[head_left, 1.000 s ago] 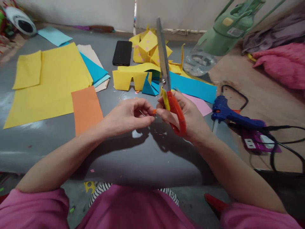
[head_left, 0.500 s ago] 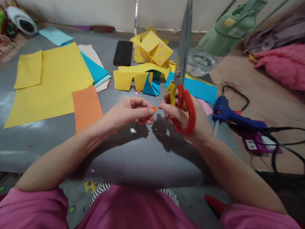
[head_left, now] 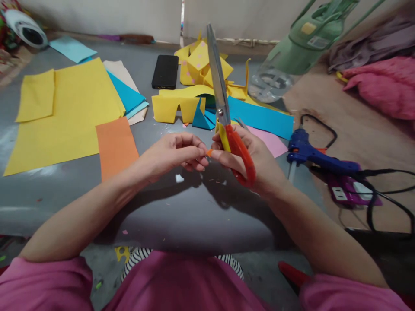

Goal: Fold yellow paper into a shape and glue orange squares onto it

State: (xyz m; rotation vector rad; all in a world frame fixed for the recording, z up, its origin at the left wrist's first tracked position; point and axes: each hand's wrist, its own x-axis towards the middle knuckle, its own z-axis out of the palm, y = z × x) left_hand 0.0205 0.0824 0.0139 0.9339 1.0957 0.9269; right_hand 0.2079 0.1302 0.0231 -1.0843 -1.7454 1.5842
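Observation:
A tiny orange paper piece (head_left: pixel 209 153) is pinched between the fingertips of my left hand (head_left: pixel 181 151), and the fingertips of my right hand (head_left: pixel 244 155) touch it from the other side. My right hand also holds scissors (head_left: pixel 220 86) with red and yellow handles, the closed blades pointing up and slightly left. Just beyond my hands stand a folded yellow paper shape (head_left: pixel 178 106) and a small blue folded paper (head_left: pixel 203 117). A larger orange sheet (head_left: pixel 116 149) lies left of my left hand, partly beneath the forearm.
Yellow sheets (head_left: pixel 71 116) lie at left. A black phone (head_left: pixel 165 71) and a dotted yellow paper model (head_left: pixel 202 60) are at the back. Right are a blue strip (head_left: pixel 259 116), pink paper (head_left: pixel 269 141), a blue glue gun (head_left: pixel 311 153) with cables and a green-topped bottle (head_left: pixel 301 47).
My right hand has moved left until its fingertips meet the orange piece. The scissors have swung left, with their tips lower in view. My left hand has hardly moved.

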